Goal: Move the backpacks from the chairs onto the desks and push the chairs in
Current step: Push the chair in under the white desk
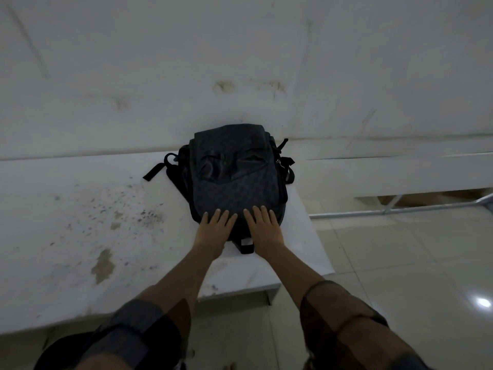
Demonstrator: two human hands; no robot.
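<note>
stained white desk (80, 222) against a pale wall holds a dark checked backpack (234, 177) lying flat near its right end. left hand (213, 231) and right hand (264, 228) rest open-palmed on its near edge, gripping nothing. it looks soft, saggy; best lifted by its top handle.

The backpack (234, 177) is dark checked cloth, slightly sheeny. Under it, the desk (80, 222) looks matt white, stained. Right of it, floor tiles (400, 263) are glossy.
</note>
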